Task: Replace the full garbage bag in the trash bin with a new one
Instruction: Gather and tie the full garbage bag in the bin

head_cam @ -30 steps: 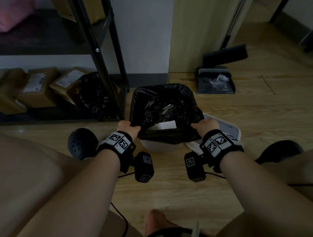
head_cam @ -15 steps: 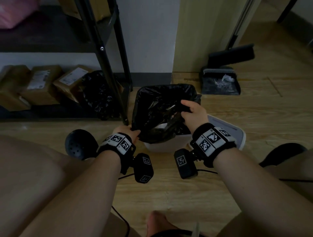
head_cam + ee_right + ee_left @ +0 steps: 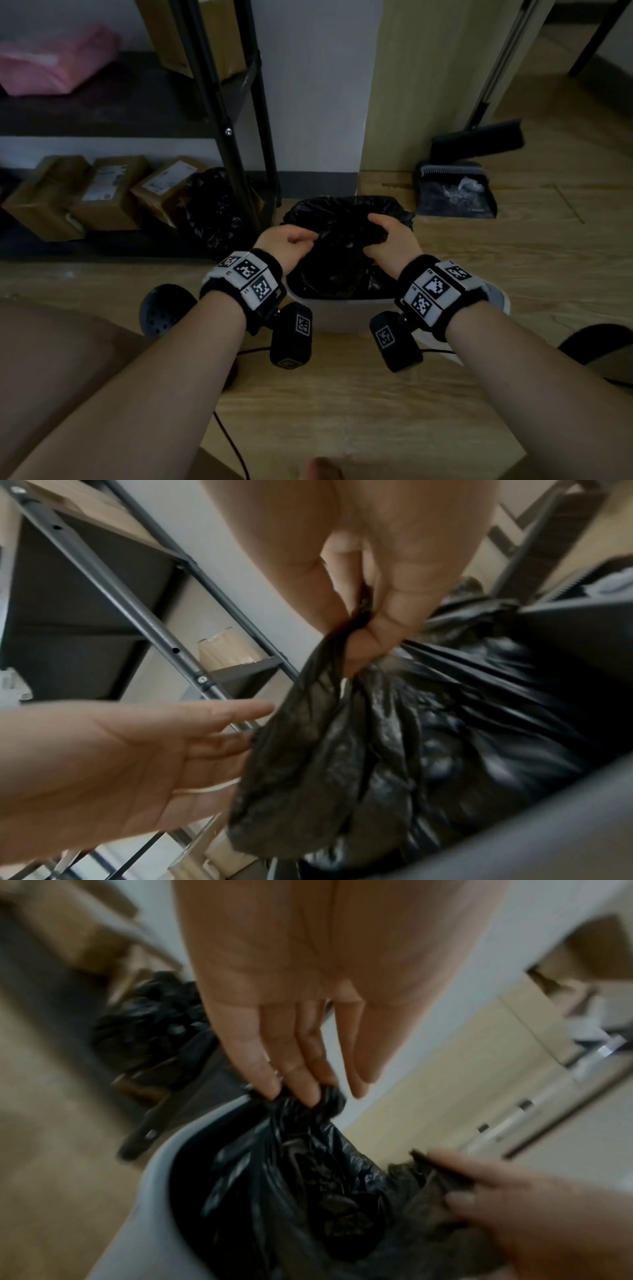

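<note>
two hands, one black garbage bag, one white trash bin

left hand (image 3: 284,241) and right hand (image 3: 390,236) each grip a gathered bunch of the garbage bag (image 3: 339,270), which sits inside the trash bin (image 3: 342,315) on the floor.

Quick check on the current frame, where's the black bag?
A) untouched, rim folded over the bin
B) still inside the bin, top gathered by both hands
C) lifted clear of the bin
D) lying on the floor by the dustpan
B: the garbage bag sits inside the white trash bin, while the left hand and right hand each pinch bunched plastic at its top.
</note>
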A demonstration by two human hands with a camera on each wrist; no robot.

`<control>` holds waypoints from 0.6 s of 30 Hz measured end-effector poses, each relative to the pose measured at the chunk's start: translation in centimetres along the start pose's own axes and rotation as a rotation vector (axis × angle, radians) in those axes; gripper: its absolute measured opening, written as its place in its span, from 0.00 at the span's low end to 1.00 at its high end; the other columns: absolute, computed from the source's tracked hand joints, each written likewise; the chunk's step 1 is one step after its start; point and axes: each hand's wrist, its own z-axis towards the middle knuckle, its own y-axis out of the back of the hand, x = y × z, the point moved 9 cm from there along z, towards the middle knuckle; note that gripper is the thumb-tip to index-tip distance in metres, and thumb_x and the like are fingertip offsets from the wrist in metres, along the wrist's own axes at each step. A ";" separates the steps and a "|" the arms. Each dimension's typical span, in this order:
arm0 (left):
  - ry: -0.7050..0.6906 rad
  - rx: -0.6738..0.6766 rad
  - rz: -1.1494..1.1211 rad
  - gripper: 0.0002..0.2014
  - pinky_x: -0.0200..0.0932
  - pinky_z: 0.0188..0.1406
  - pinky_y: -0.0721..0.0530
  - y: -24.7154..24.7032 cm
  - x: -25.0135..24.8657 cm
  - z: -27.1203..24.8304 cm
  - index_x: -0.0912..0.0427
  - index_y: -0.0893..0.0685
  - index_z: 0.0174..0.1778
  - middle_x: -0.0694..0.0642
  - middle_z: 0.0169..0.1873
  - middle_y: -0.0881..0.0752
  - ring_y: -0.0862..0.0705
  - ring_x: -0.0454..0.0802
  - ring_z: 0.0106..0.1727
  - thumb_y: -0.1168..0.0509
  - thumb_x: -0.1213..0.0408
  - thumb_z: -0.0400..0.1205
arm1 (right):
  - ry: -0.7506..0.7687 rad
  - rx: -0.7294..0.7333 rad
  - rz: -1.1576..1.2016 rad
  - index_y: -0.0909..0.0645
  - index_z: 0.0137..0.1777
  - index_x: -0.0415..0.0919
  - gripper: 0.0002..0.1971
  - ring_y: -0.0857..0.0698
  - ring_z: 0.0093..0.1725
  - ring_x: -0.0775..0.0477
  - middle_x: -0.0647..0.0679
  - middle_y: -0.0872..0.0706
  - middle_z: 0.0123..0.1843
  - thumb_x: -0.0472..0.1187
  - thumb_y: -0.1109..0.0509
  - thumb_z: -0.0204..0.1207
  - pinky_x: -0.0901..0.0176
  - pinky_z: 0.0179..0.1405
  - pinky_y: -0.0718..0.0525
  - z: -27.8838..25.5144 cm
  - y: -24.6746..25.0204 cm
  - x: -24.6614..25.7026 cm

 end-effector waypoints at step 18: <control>0.314 0.117 0.122 0.23 0.49 0.74 0.27 0.6 4.8 8.7 0.67 0.29 0.76 0.66 0.74 0.26 0.26 0.63 0.74 0.40 0.67 0.84 | 0.110 0.135 -0.124 0.42 0.83 0.46 0.36 0.44 0.84 0.44 0.43 0.43 0.85 0.32 0.33 0.77 0.49 0.84 0.41 4.9 -2.1 1.7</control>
